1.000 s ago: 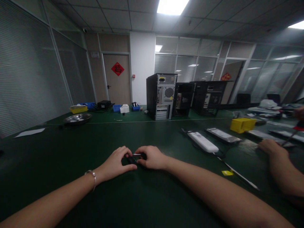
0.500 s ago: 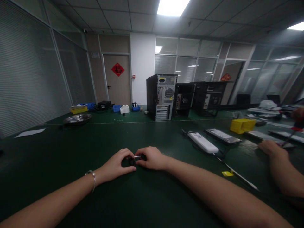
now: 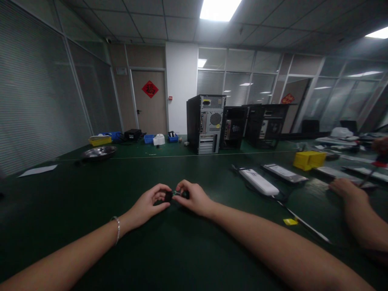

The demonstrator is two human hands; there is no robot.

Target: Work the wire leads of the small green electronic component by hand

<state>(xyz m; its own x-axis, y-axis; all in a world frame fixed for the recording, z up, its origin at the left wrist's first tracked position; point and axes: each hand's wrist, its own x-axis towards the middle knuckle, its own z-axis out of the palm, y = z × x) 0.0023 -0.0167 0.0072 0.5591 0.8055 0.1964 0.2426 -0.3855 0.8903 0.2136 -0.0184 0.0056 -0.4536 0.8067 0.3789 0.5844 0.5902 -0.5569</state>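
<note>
Low over the green table, my left hand (image 3: 154, 198) has its fingers closed on a small dark block (image 3: 168, 196). My right hand (image 3: 194, 196), its fingertips almost touching the left's, pinches a short screwdriver (image 3: 185, 195) with a dark grip. Its thin metal shaft points left toward the block. A bit of green and metal shows between the fingertips, too small to name. Fingers hide much of both things, and whether the tip touches the block I cannot tell.
Right of my hands lie a white power strip (image 3: 259, 182) with its cable, a hard drive (image 3: 285, 173) and a yellow bin (image 3: 309, 160). A co-worker's hand (image 3: 348, 190) works at the far right. Computer towers (image 3: 209, 125) stand behind; a metal bowl (image 3: 98, 152) sits back left.
Both hands have risen slightly. The dark block has turned into clearer view between them, and my right fingers have shifted their pinch on the screwdriver.
</note>
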